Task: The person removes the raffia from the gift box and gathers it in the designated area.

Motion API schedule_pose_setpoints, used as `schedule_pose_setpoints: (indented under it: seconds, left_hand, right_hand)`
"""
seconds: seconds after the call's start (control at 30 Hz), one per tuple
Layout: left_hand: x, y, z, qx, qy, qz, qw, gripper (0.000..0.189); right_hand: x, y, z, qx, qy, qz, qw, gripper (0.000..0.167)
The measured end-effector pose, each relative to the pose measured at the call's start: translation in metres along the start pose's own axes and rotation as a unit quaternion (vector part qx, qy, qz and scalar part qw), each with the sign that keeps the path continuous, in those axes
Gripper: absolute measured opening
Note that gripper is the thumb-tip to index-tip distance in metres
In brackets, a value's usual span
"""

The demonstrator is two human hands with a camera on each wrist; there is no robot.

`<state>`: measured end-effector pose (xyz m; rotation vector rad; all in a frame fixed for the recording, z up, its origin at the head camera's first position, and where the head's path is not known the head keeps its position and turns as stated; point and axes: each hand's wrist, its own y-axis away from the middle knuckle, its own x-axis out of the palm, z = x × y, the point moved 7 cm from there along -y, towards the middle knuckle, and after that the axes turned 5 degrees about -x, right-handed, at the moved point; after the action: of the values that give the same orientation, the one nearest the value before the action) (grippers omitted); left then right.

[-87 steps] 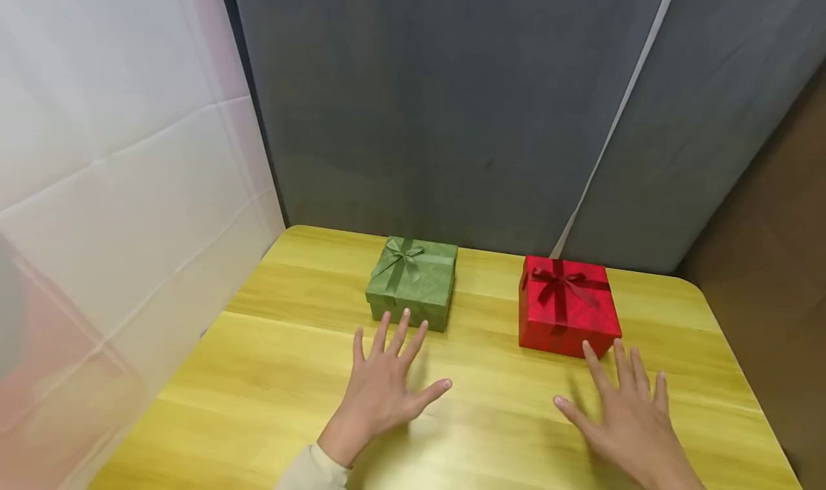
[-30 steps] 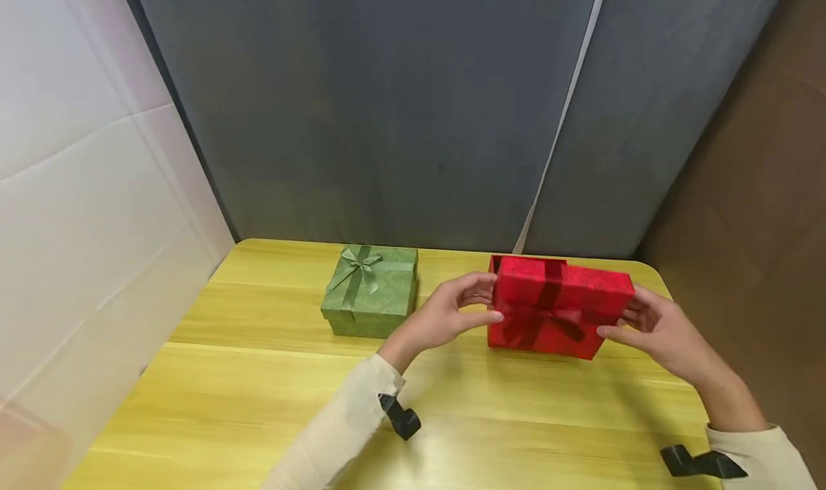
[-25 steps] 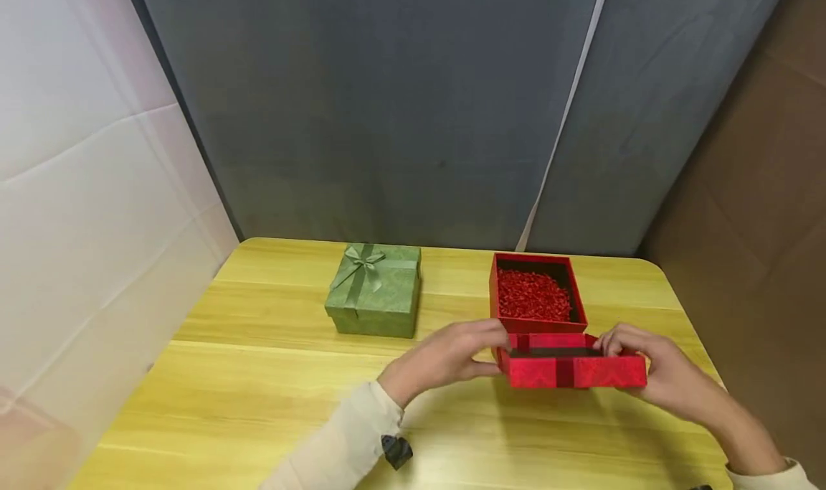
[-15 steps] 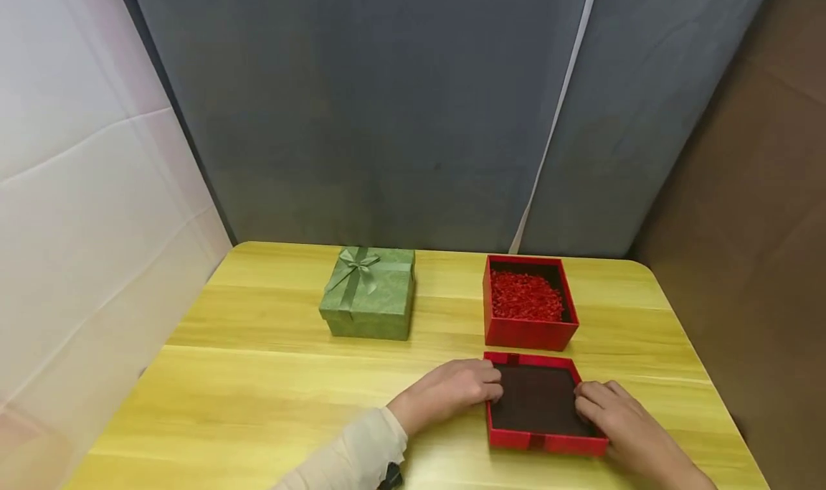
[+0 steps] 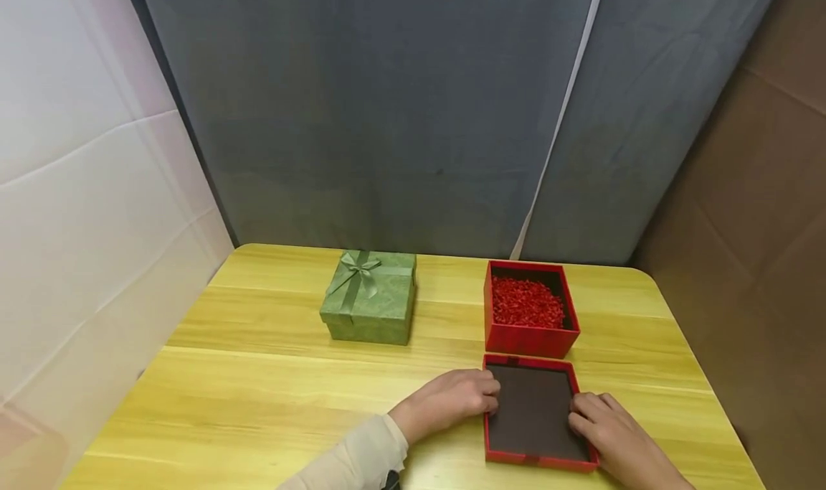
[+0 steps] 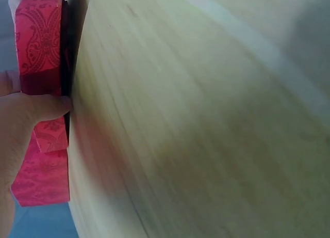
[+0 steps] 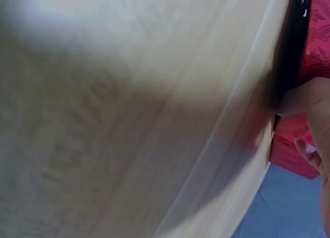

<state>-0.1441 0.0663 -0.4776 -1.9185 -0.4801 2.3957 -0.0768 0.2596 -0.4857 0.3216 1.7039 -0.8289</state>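
Observation:
The red gift-box lid (image 5: 532, 412) lies upside down near the front right of the table, its dark inside facing up. My left hand (image 5: 450, 402) grips its left wall, fingers curled over the rim; the thumb (image 6: 49, 107) lies low against the patterned outside in the left wrist view. On the opposite wall, my right hand (image 5: 618, 438) holds the lid with curled fingers. Directly behind it stands the uncovered red gift box (image 5: 530, 342), partly filled with red shredded paper (image 5: 525, 303). To the left sits a green gift box (image 5: 369, 311) with its lid and bow on.
A yellow wood-grain table (image 5: 258, 404) carries everything. Grey cloth (image 5: 361, 117) hangs behind its back edge, a white sheet (image 5: 97, 189) on the left and a brown panel (image 5: 742, 224) on the right.
Both hands reached from above the table to the red box, lifted off its lid, turned it over and brought it down in front, exposing the shredded paper. The green box stayed put.

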Motion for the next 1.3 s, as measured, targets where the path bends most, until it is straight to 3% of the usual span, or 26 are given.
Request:
schedule_pose_setpoints:
  seconds: [0.3, 0.67, 0.73, 0.87, 0.97, 1.07, 1.13, 1.23, 1.3]
  left_hand:
    - [-0.001, -0.004, 0.003, 0.011, -0.012, 0.001, 0.9999, 0.020]
    - [-0.006, -0.007, 0.007, 0.004, -0.015, -0.001, 0.9999, 0.016]
    - [-0.008, -0.007, 0.008, 0.003, -0.007, -0.001, 1.0000, 0.014]
    - [-0.019, -0.006, 0.014, -0.010, 0.031, -0.009, 0.9994, 0.017]
    - [-0.030, -0.007, 0.030, -0.066, 0.077, -0.038, 0.9941, 0.019]
    - [-0.037, -0.013, 0.057, -0.171, 0.133, -0.069, 0.9738, 0.026]
    - [-0.036, -0.019, 0.077, -0.248, 0.172, -0.087, 0.9495, 0.034]
    - [-0.024, -0.027, 0.098, -0.337, 0.224, -0.091, 0.9099, 0.043]
    - [-0.012, -0.031, 0.106, -0.378, 0.249, -0.081, 0.8882, 0.044]
  right_hand:
    - [-0.002, -0.006, -0.003, 0.004, 0.017, 0.006, 0.9998, 0.009]
    - [-0.003, -0.009, -0.007, -0.003, 0.022, 0.015, 0.9996, 0.009]
    - [-0.005, -0.009, -0.008, 0.001, 0.024, 0.010, 0.9997, 0.020]
    - [-0.018, -0.010, -0.012, 0.016, 0.013, -0.002, 0.9998, 0.060]
    - [-0.037, -0.018, -0.020, 0.028, 0.008, -0.047, 0.9985, 0.055]
    - [-0.055, -0.033, -0.036, 0.048, 0.001, -0.110, 0.9928, 0.049]
    - [-0.062, -0.046, -0.048, 0.076, -0.014, -0.126, 0.9890, 0.040]
    - [-0.060, -0.069, -0.063, 0.141, -0.079, -0.110, 0.9808, 0.016]
    - [-0.050, -0.084, -0.071, 0.190, -0.130, -0.083, 0.9696, 0.018]
